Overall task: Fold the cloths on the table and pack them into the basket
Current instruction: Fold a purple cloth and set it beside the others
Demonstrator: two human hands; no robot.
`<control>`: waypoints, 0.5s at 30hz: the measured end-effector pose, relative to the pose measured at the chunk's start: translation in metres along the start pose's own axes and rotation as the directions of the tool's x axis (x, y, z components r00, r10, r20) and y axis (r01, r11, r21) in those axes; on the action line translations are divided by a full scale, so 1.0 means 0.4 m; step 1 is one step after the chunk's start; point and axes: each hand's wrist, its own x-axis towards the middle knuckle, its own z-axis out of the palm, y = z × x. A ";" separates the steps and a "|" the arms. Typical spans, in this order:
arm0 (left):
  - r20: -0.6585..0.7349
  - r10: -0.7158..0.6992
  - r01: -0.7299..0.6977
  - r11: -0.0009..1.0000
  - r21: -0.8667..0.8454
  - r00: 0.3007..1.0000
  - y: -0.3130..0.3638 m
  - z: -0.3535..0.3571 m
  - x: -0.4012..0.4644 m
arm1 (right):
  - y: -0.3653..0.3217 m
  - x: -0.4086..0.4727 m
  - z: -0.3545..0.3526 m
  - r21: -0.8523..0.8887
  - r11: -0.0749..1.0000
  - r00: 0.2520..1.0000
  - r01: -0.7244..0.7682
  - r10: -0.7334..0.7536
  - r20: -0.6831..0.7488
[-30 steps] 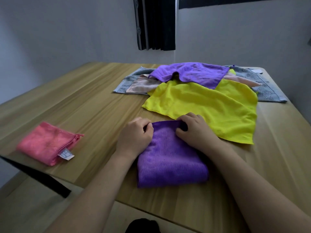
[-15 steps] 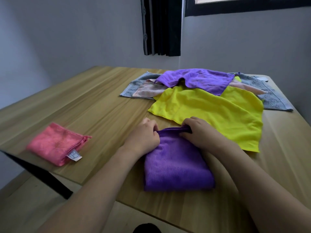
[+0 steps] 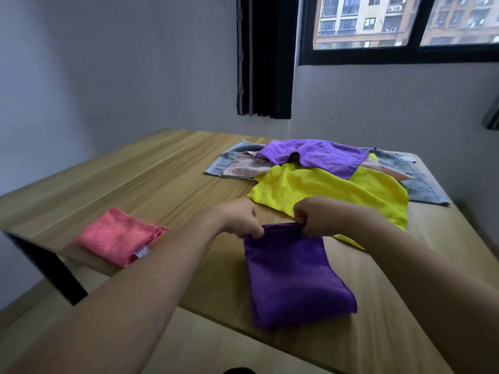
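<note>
Two hands work at the near edge of a wooden table (image 3: 140,174) with light, streaked grain and a dark leg at the left corner. Left hand (image 3: 239,218) and right hand (image 3: 317,215) each pinch the far edge of a folded purple cloth (image 3: 294,276), fingers curled, thumbs hidden under the fabric; the pinched edge is lifted off the surface, the near part of the cloth lies on the table close to its front edge. Folded pink cloth (image 3: 121,236) sits well to the left, white tag at its near corner. Behind the hands lies a loose pile: yellow cloth (image 3: 324,190) spread flat, second purple cloth (image 3: 316,155) overlapping its far edge, peach cloth (image 3: 244,167) and grey cloth (image 3: 421,184) beneath them. No basket in view. Room: plain grey-white walls meeting in a corner, black curtain (image 3: 263,58) hanging beside a black-framed window (image 3: 399,54), apartment block visible through the glass. Pale floor shows below the table edge.
</note>
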 end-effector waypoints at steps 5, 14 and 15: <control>-0.191 0.176 -0.179 0.984 0.003 0.966 0.048 -0.093 -0.090 | -0.010 -0.091 -0.125 0.060 0.998 0.997 -0.024 0.029 -0.076; -0.440 0.427 -0.314 0.898 0.308 0.790 0.155 -0.224 -0.270 | -0.054 -0.238 -0.300 0.158 0.987 0.965 0.016 0.026 -0.261; -0.430 0.421 -0.291 0.896 0.337 0.798 0.162 -0.235 -0.282 | -0.058 -0.247 -0.311 0.179 0.984 0.962 0.015 0.034 -0.270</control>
